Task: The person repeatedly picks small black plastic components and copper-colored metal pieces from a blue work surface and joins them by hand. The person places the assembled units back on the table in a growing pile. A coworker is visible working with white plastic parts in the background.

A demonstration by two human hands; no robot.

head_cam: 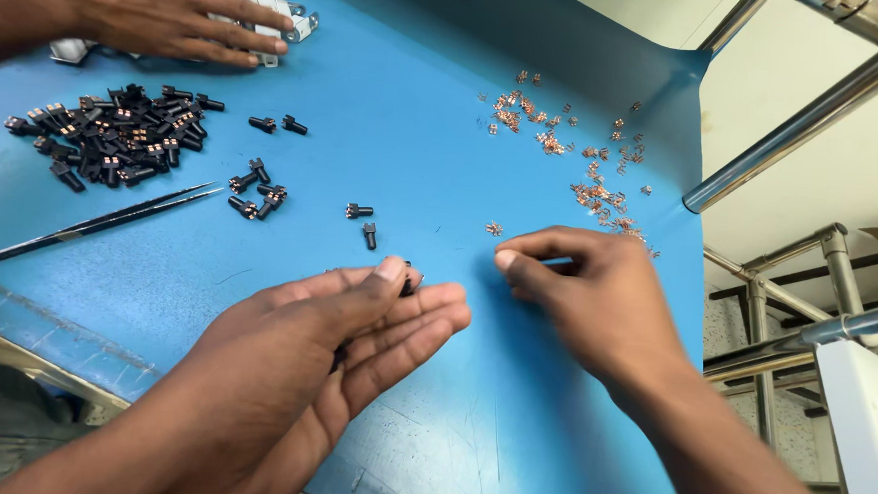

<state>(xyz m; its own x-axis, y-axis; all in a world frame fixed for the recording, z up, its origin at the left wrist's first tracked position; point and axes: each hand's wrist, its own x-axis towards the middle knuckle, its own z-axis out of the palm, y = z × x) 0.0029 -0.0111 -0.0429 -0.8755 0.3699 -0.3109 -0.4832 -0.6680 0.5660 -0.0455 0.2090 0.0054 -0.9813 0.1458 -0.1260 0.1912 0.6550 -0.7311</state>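
Blue mat [444,157] open between left hand [354,333], right hand [597,295]

Left hand [355,323] cupped palm-up, right hand [582,285] pinching (fingertips together)

Probably an assembly workshop: blue work mat [417,96], tweezers [100,221], heaps of small black parts [114,140].

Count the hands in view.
3: the person's left hand at bottom centre, pinching a small black plastic part; right hand beside it; another person's hand top left.
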